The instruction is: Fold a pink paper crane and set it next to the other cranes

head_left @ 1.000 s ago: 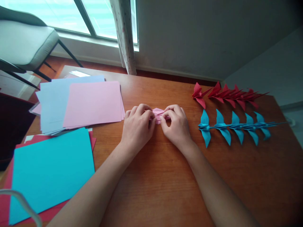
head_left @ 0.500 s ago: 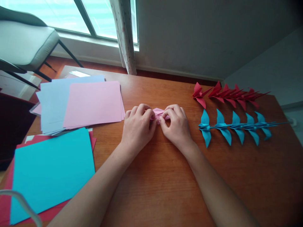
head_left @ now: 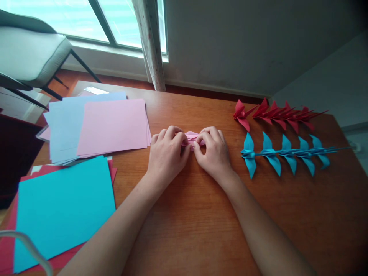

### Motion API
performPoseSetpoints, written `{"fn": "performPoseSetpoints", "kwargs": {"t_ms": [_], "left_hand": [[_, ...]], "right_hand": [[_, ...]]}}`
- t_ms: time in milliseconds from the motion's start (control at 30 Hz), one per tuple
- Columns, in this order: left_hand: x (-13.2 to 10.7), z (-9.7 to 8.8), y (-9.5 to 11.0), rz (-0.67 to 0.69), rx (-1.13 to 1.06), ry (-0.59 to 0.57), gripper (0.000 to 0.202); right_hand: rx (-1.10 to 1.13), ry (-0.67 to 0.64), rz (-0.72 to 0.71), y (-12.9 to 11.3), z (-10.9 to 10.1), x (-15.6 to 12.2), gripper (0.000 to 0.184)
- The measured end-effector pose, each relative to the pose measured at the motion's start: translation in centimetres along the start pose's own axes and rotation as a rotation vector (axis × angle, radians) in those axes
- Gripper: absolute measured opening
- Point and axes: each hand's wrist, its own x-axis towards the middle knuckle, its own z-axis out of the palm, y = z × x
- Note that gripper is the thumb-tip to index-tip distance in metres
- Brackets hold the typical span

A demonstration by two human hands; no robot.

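The left hand (head_left: 168,151) and right hand (head_left: 214,151) pinch small, folded pink paper (head_left: 191,135) between their fingers, seemingly creasing it; the next press calls for aligned edges.

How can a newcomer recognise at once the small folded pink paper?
Start with the brown wooden table; blue paper birds lie on its right side. Near its middle, the left hand and the right hand pinch the folded pink paper. Unlike the flat pink sheets to its left, it is small and creased.
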Motion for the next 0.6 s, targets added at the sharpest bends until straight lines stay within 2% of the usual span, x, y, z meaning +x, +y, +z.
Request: {"fn": "performPoseSetpoints", "kwargs": {"t_ms": [600], "left_hand": [[0.13, 0.09, 0.07, -0.011, 0.023, -0.012, 0.01]], "right_hand": [[-0.004, -0.024, 0.009, -0.23, -0.26, -0.06, 0.004]]}}
